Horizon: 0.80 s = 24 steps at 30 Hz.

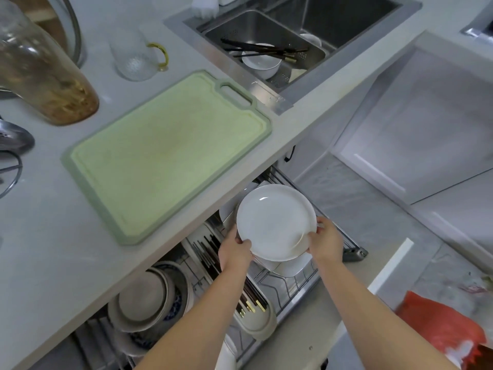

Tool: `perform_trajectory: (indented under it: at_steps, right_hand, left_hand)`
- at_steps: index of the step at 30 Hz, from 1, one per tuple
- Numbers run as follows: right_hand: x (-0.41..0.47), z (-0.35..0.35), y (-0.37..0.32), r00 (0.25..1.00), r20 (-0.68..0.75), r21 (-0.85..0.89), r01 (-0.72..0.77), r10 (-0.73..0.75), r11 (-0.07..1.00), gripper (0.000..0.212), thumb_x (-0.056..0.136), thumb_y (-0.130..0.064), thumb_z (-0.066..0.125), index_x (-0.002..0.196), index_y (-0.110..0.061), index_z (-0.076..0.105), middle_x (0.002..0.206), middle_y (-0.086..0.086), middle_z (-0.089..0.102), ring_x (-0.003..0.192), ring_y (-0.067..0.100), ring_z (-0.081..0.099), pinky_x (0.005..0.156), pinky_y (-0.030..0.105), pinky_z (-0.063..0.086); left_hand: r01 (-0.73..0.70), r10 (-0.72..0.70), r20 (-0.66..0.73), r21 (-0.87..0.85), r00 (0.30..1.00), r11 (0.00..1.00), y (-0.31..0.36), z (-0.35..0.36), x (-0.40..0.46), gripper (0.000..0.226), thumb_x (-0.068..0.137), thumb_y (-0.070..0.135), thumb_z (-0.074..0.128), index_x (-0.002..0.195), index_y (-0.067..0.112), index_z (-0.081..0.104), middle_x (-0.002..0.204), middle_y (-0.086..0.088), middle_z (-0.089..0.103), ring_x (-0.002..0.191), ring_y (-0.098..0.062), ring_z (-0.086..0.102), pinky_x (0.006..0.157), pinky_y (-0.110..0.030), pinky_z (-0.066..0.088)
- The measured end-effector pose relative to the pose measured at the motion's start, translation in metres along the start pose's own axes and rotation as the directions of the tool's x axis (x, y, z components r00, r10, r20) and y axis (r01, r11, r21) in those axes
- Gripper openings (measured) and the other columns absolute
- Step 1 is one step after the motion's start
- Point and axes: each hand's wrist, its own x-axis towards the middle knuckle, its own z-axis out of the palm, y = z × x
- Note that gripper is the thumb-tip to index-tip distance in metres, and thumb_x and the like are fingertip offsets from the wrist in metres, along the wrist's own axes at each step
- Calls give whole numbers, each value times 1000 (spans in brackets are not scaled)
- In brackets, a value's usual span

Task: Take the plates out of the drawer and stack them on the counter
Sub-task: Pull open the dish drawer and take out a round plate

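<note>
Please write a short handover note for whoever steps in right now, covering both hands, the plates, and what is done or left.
Left hand and right hand each grip an edge of one white plate, held above the open drawer, below counter level.
More white plates sit in the drawer's wire rack under it.
Counter: no plates stacked yet; a green cutting board takes up the middle.
Left: set this plate on the counter, then lift out the remaining ones and stack them.

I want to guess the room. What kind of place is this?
Most likely a home kitchen. There is a sink with a bowl in it, a cutting board on the counter, and both hands hold a plate over a dish drawer.
</note>
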Motion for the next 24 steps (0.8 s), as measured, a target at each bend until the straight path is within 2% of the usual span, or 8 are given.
perform_trajectory:
  at_steps: [3,6,8,13,16,18,20,24]
  right_hand:
    - [-20,-21,-5,1000,-24,16,13,-13,1000,38,75,5,48,107,-11,61,90,5,67,90,35,65,78,56,56]
    - [-40,-42,-13,999,-40,71,2,0,997,41,76,7,46,112,-8,60,89,5,66,87,37,66,74,55,57]
    - [-52,-57,-19,998,-66,104,-18,24,994,42,78,7,45,115,-9,58,89,2,63,84,35,66,73,54,58]
    - [-84,-93,-33,991,-127,184,-25,49,983,40,79,3,46,111,-19,55,96,1,61,71,27,67,67,44,61]
    - [-101,-114,-39,986,-161,268,-4,49,963,40,78,3,47,110,-20,56,89,-3,60,65,22,66,69,47,61]
    - [-112,-128,-43,982,-184,346,14,53,938,42,79,5,47,114,-16,56,92,2,61,67,22,64,58,39,59]
    - [-122,-144,-47,978,-200,408,25,63,912,39,80,7,47,111,-16,55,89,2,59,65,17,61,48,31,54]
    - [-136,-172,-49,973,-220,464,45,65,885,39,82,9,47,115,-9,56,89,3,57,62,16,58,50,33,54]
  left_hand:
    - [-30,32,32,-42,999,999,10,-2,-25,59,84,-5,50,131,30,52,86,9,57,88,-22,61,72,-35,57]
    - [-48,52,88,-47,995,998,23,-4,-50,57,84,-6,49,130,27,54,92,5,57,97,-28,62,84,-45,57]
    - [-39,47,118,-66,992,997,35,-6,-65,59,85,-6,51,132,29,52,95,4,55,93,-26,61,83,-47,57]
    - [-95,105,231,-58,967,994,67,-12,-106,61,89,-4,49,138,30,44,119,0,52,109,-35,59,68,-42,60]
    - [-141,163,289,-93,943,986,84,-12,-132,58,89,-6,45,136,29,47,102,9,54,109,-32,58,49,-27,58]
    - [-150,176,318,-103,932,983,93,-11,-148,56,90,-5,45,136,27,46,103,8,56,109,-31,59,45,-22,56]
    - [-153,189,361,-126,913,980,99,-8,-164,56,90,-4,45,136,27,46,116,-1,57,107,-34,61,48,-24,56]
    - [-159,211,410,-157,887,975,107,0,-194,59,89,-8,43,138,25,44,119,-9,56,98,-37,65,64,-38,59]
